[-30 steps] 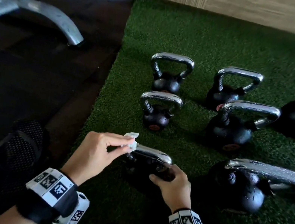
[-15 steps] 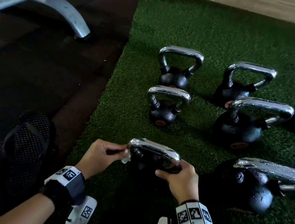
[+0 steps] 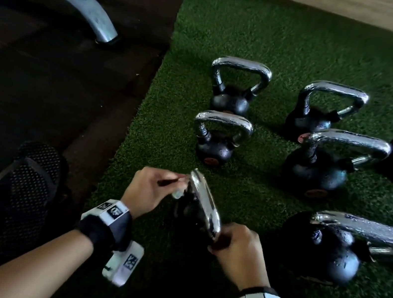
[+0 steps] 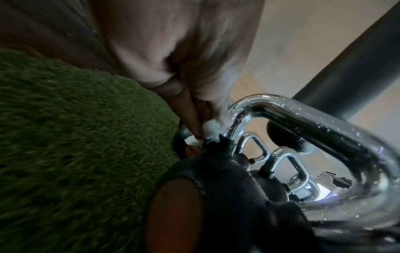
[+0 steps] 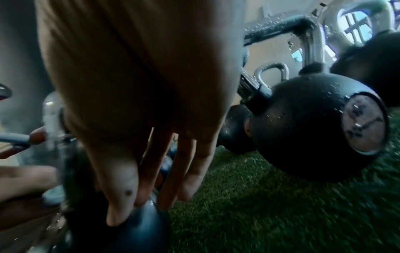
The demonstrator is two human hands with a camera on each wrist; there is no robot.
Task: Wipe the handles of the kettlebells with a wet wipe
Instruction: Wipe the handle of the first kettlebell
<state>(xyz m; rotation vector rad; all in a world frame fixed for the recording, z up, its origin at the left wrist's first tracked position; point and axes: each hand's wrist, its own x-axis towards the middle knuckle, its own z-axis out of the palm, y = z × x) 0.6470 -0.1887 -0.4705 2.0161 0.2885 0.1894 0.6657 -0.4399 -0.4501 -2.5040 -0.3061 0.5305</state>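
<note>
A small black kettlebell [image 3: 189, 210] with a chrome handle [image 3: 204, 202] stands nearest me on the green turf, its handle turned so it runs away from me. My left hand [image 3: 156, 189] pinches a small white wet wipe [image 3: 178, 194] against the far leg of that handle; the wipe [image 4: 211, 131] shows at the fingertips, against the handle [image 4: 303, 123], in the left wrist view. My right hand [image 3: 236, 245] grips the near end of the handle, its fingers [image 5: 155, 179] curled down onto the dark bell [image 5: 142, 226].
Several more chrome-handled kettlebells stand on the turf [image 3: 299, 49]: two small ones [image 3: 221, 137] ahead, bigger ones [image 3: 318, 167] to the right, a large one [image 3: 325, 247] beside my right hand. A grey machine foot [image 3: 88, 14] rests on the dark floor at left. My shoe [image 3: 24, 179] is lower left.
The near kettlebell has been turned: its handle lay across my view, now it points away. My left hand with the wipe moved from the handle's top corner down to its leg.
</note>
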